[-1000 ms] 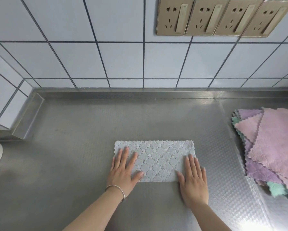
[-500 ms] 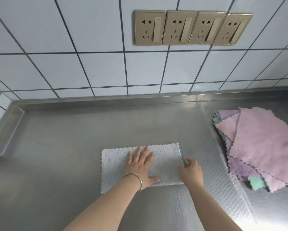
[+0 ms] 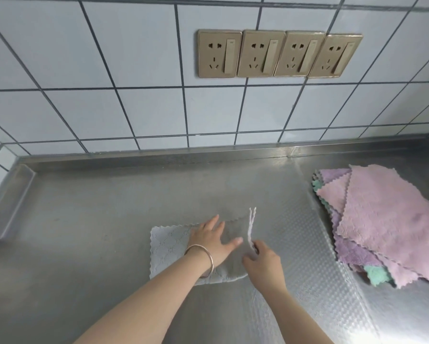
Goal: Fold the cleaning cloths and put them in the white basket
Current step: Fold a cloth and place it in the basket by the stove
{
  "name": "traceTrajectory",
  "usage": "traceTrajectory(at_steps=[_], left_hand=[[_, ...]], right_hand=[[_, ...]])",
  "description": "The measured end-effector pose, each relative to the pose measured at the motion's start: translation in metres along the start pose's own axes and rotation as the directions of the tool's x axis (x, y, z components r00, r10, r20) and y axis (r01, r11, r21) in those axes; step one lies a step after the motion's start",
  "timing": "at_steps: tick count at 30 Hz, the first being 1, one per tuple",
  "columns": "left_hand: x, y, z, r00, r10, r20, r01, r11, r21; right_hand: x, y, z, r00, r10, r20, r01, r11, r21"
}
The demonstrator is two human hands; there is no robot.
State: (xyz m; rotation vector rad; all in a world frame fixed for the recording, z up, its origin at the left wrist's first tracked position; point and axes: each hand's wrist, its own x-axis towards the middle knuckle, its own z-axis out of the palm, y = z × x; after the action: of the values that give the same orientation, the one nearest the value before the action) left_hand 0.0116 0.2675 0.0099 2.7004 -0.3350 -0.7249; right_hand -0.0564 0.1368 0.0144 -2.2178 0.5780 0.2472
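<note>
a: where's the grey cloth (image 3: 170,247)?
b: lying on the steel table (image 3: 84,219), near the front, already doubled into a strip. its left part is flat; its right end is lifted and stands up on edge.

a: what's lifting it?
b: the right hand (image 3: 263,263). its fingers are pinched closed on the raised edge of the cloth, thumb side toward the fabric.

a: and the left hand (image 3: 212,240)?
b: flat and open, fingers spread, palm pressing down on the middle of the grey cloth. there's a thin bangle (image 3: 203,260) on that wrist.

a: any other cloths?
b: a loose pile of cloths (image 3: 382,219) at the right of the table, well apart from the grey one. pink on top, purple beneath, with a bit of green showing at the near corner and at the far left edge. they're unfolded and overlap at angles.

a: what's behind?
b: a white tiled wall (image 3: 109,70) with dark grout, and a row of four gold sockets (image 3: 278,54) mounted side by side above the table.
</note>
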Motion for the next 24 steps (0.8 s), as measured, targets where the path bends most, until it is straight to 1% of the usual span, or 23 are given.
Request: traceTrajectory(at_steps=[2,3,5,7,9,11,13,15,17,19,22,24], left_hand=[[-0.005,0.005,-0.008,0.990,-0.053,-0.130,0.029,0.983,-0.179],[-0.007,0.006,-0.012,0.983,-0.085,-0.160,0.041,0.964,-0.262],[-0.012,0.005,-0.019,0.980,-0.134,-0.146,0.075,0.932,-0.355],[-0.017,0.000,-0.026,0.972,-0.212,-0.106,0.155,0.907,-0.392],[-0.021,-0.012,-0.027,0.954,-0.282,-0.096,0.214,0.873,-0.439],[-0.022,-0.029,-0.024,0.932,-0.353,-0.081,0.261,0.809,-0.526],[-0.024,-0.049,-0.018,0.912,-0.406,-0.056,0.282,0.720,-0.634],[-0.027,-0.066,-0.014,0.902,-0.429,-0.051,0.283,0.677,-0.680],[-0.030,-0.080,-0.013,0.893,-0.446,-0.054,0.296,0.675,-0.676],[-0.032,-0.093,-0.013,0.884,-0.466,-0.032,0.330,0.672,-0.663],[-0.036,-0.110,-0.014,0.880,-0.474,0.020,0.380,0.680,-0.627],[-0.037,-0.117,-0.010,0.877,-0.481,0.020,0.387,0.680,-0.623]], right_hand=[[-0.008,-0.009,0.010,0.991,-0.124,-0.049,0.119,0.988,-0.102],[-0.012,-0.013,0.015,0.980,-0.181,-0.080,0.167,0.973,-0.161],[-0.017,-0.021,0.026,0.936,-0.328,-0.126,0.287,0.921,-0.264],[-0.022,-0.028,0.036,0.862,-0.496,-0.109,0.433,0.830,-0.353],[-0.026,-0.033,0.046,0.761,-0.641,-0.099,0.547,0.717,-0.433],[-0.030,-0.035,0.059,0.676,-0.735,-0.059,0.641,0.625,-0.445],[-0.033,-0.033,0.072,0.629,-0.778,0.015,0.698,0.556,-0.452],[-0.033,-0.027,0.081,0.644,-0.762,0.064,0.696,0.549,-0.463],[-0.029,-0.018,0.085,0.693,-0.715,0.092,0.657,0.574,-0.489],[-0.023,-0.009,0.085,0.738,-0.657,0.154,0.623,0.577,-0.529],[-0.017,0.001,0.089,0.759,-0.615,0.215,0.609,0.551,-0.571],[-0.016,0.006,0.092,0.762,-0.604,0.232,0.609,0.548,-0.574]])
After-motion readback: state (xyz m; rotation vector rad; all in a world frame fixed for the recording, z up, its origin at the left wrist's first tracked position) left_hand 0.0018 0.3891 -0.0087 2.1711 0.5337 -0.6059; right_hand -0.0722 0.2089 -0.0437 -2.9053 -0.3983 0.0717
